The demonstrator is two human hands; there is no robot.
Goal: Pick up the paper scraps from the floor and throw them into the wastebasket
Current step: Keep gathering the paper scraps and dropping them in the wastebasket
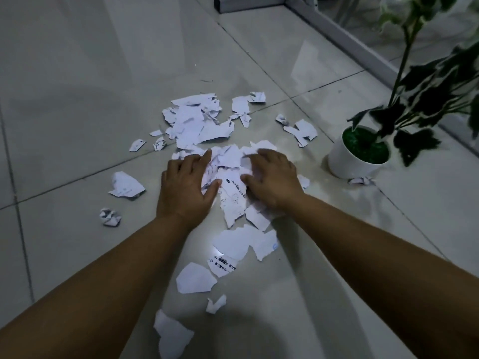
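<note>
Scraps [228, 161] lie strewn over the floor [77, 99], feather-light, limp and likely to slide on glossy tile. Left hand [186, 187] and right hand [272, 180] press a heap between them, fingers loosely curved, nothing lifted; best scooped from both sides.

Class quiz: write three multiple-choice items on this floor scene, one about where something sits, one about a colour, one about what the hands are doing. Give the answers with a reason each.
1. Where is the potted plant relative to the hands?
A. To their right
B. To their left
C. Between them

2. What colour is the plant's pot?
A. Black
B. White
C. Red

3. What are the left hand and right hand doing?
A. Hanging in the air
B. Holding a broom
C. Pressing on a heap of paper scraps on the floor

Answers:
1 A: the pot stands at the frame's right, past the right hand.
2 B: its wall is plainly white.
3 C: both hands flank and touch the heap.
</note>
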